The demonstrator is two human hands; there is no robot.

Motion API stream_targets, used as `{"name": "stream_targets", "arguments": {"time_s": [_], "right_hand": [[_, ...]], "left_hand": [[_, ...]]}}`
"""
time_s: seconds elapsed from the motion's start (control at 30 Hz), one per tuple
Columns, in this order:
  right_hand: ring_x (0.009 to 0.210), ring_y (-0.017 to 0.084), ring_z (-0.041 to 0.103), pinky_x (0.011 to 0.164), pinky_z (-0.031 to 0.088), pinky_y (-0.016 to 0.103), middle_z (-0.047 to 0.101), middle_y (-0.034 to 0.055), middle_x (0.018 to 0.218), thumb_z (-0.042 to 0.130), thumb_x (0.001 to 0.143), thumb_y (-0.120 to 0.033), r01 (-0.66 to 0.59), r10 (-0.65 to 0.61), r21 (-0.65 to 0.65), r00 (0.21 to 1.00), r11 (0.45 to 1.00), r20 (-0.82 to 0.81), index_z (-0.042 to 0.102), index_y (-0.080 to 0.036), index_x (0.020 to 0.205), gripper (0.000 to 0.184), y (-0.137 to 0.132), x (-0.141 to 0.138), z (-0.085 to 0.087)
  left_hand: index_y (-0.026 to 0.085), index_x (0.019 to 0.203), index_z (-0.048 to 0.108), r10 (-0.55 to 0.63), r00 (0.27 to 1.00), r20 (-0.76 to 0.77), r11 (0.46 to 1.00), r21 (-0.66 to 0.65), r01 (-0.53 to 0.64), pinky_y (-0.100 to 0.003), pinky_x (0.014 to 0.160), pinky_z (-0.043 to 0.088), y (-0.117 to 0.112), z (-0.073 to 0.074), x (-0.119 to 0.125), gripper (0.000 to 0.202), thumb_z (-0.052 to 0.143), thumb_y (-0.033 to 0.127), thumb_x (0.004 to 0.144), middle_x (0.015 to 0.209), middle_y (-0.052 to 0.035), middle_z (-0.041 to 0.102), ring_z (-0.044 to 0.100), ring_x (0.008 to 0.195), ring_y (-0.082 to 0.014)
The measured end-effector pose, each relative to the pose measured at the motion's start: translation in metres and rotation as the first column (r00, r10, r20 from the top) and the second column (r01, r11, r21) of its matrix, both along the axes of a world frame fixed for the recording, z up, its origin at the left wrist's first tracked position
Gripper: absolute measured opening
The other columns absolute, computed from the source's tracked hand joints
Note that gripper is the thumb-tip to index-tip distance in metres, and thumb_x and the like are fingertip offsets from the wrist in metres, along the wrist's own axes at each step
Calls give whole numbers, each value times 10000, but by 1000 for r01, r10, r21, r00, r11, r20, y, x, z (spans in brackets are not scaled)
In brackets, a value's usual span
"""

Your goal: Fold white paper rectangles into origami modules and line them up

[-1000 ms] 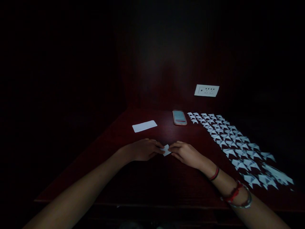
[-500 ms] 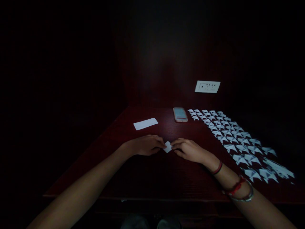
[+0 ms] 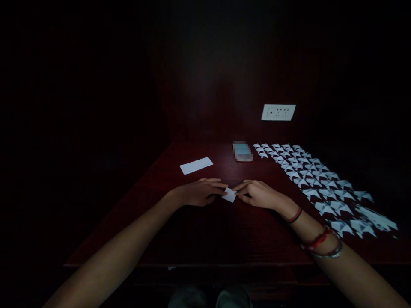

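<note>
A small white folded paper (image 3: 229, 195) lies on the dark red table in front of me, between my two hands. My left hand (image 3: 204, 192) holds it from the left, its index finger stretched out over the paper's upper left edge and its thumb lower down. From the other side, my right hand (image 3: 255, 194) has its fingertips closed on the paper's right corner. Fingertips cover parts of its edges, so the folds there are hidden.
Left of centre lies a stack of white paper strips (image 3: 196, 165). A phone (image 3: 242, 152) lies farther back. Rows of folded white paper pieces (image 3: 324, 194) fill the right side, beside a bundle of narrow paper strips (image 3: 377, 217). A socket panel (image 3: 278, 112) is on the back wall.
The folded paper has turned and shifted slightly to the right. My left fingers have straightened and reach farther over it. The camera view has tilted slightly.
</note>
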State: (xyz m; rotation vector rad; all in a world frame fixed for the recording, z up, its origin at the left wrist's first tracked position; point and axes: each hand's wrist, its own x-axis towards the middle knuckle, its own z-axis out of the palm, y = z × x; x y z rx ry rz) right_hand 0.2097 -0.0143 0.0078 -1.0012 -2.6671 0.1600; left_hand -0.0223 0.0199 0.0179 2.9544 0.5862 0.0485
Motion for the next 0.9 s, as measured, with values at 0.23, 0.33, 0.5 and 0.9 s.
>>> {"name": "stream_targets", "arguments": {"time_s": [0.23,0.33,0.5,0.9], "right_hand": [[880,153,535,798,388,284,610,47,927,444,758,-194,34,-33,57,999,998,-19,591,-173,936,232,0,-4,-2],[818,151,549,772,388,295,612,47,868,451,760,-200,73,-73,74,997,995,-10,566,-175,968,238,-2,-6,-1],[858,151,530,794,365,307,578,48,921,452,771,-220,46,-49,102,999,994,23,565,-199,1005,260,-4,-9,-3],[890,148,519,800,391,287,557,53,988,415,796,-235,-6,6,14,1000,1000,18,577,-192,1006,269,-2,-6,-1]], "left_hand": [[276,1219,308,53,998,16,999,-12,-53,-296,901,246,-4,-3,4,461,381,133,788,1218,25,404,347,1099,-146],[272,1206,335,55,998,23,998,22,-55,-301,891,246,-6,-1,6,455,386,124,779,1199,20,424,361,1080,-153],[266,1180,372,56,998,33,996,63,-58,-296,865,263,-9,0,8,432,380,114,775,1153,11,458,398,1029,-154],[253,1126,425,124,992,33,984,126,-127,-299,810,287,-11,-5,13,367,344,108,798,1058,-6,505,446,954,-159]]}}
